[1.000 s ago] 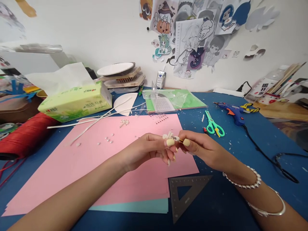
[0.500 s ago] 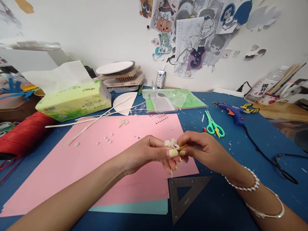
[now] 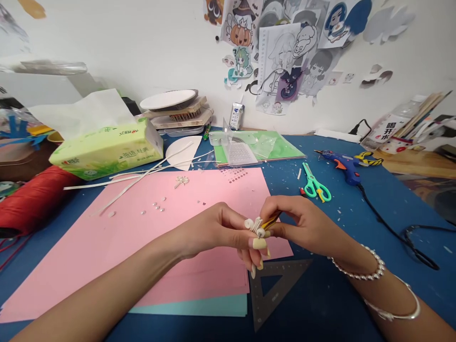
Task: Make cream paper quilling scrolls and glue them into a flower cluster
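My left hand [image 3: 231, 232] is closed, pinching a small white piece of coiled paper strips [image 3: 253, 225] between thumb and fingers. The piece has round curls at its ends and a few upright loops in the middle. My right hand [image 3: 294, 221] grips a slim yellow-and-dark tool [image 3: 271, 221], whose tip reaches the right-hand curl. Its exact kind is hard to make out, since fingers cover part of it. Both hands hover over the right edge of the pink paper [image 3: 192, 275]. Behind them on that paper lie a white looped ornament [image 3: 181, 181] and several pearl beads [image 3: 157, 206].
Green scissors [image 3: 314, 183] and a blue glue gun [image 3: 347, 166] with a cable lie to the right. A triangle ruler [image 3: 274, 292] is in front. White paper strips [image 3: 131, 190], a tissue pack [image 3: 107, 149] and a red thread spool [image 3: 32, 199] lie left. Green sheets [image 3: 285, 146] lie at the back.
The white coiled piece has tilted and sits slightly lower, showing its right curl more fully. The right hand's tool has swung steeper, with more of it visible.
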A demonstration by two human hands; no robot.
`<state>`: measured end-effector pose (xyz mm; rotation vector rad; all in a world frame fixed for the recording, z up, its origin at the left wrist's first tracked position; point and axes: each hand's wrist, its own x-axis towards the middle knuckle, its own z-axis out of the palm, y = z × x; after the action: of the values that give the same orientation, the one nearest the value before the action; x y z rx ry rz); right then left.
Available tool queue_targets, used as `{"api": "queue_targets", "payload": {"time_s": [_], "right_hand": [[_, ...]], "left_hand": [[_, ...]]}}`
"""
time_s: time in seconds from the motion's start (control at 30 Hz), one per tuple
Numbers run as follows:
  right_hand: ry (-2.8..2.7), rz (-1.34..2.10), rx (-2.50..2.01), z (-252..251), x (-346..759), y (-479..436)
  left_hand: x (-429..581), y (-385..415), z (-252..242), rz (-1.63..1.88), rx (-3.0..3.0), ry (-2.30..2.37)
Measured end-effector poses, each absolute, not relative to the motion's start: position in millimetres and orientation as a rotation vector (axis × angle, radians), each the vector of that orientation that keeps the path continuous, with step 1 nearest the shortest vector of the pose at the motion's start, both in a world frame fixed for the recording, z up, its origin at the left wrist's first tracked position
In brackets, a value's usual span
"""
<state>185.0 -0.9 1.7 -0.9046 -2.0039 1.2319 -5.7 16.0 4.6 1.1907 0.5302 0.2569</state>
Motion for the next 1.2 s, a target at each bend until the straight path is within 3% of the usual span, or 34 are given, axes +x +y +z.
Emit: {"api": "queue_targets", "payload": {"time_s": [0.3, 0.6, 0.83, 1.2], "right_hand": [[-1.945, 1.229, -0.957, 0.4, 182.6, -2.1], [-1.955, 0.855, -0.916, -8.4, 179.5, -1.4], [-1.989, 0.3, -0.806, -16.7, 179.2, -3.0], [-2.302, 0.068, -0.802, -10.4, 181.4, 0.3]], "left_hand": [[-6.8, 16.1, 3.2, 0.253, 1.208, 0.555], [-5.4, 17.1, -3.2, 0.299, 1.14, 0.545], [-0.5, 14.4, -12.6, 0.349, 0.906, 0.418], [-1.3, 15.4, -11.4, 0.329, 0.936, 0.405]]}}
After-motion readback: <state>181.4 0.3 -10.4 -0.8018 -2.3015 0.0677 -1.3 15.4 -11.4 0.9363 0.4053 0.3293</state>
